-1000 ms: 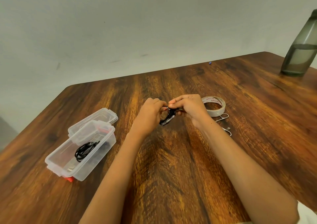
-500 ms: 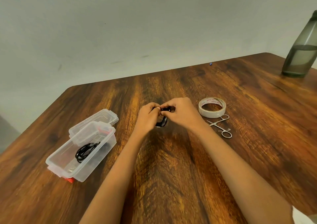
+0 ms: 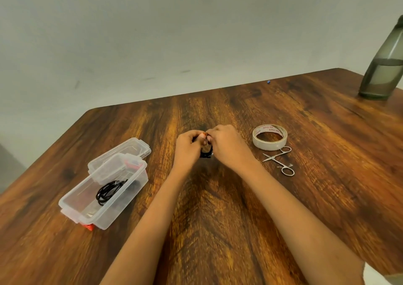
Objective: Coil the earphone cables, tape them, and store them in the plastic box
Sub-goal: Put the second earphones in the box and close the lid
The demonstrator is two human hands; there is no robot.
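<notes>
Wooden table (image 3: pixel 327 186), seen from above and in front. A dark bottle (image 3: pixel 383 70) stands upright at its far right corner, well apart from the work.

At left lies the plastic box (image 3: pixel 117 208), open at the top, with its lid (image 3: pixel 122 151) folded back behind it. We note that the box's long axis runs diagonally, from the near left to the far right.

The left hand (image 3: pixel 187 149) and right hand (image 3: pixel 229 147) meet at the table's middle. The fingers of both are curled inward, and their tips are pressed together at the top of a small black bundle. Neither hand is spread.

The tape roll (image 3: pixel 270 145) lies flat just to the right of the right hand. The scissors (image 3: pixel 277 159) lie touching or just beside its near edge, blades pointing left.

One coil (image 3: pixel 106 192) already rests inside the box.

The coiled cable (image 3: pixel 206 153) in hand hangs just below the joined fingertips, between the two palms and close above the table. Only its lower arc shows. We cannot tell whether a strip of tape is already on it, though a pale patch just above the arc suggests that taping is the step in hand.

We judge that the coming move turns on one relation: the box lies to the left of the bundle, nearer the left hand, with its mouth facing up. The left hand therefore has the shorter carry.
</notes>
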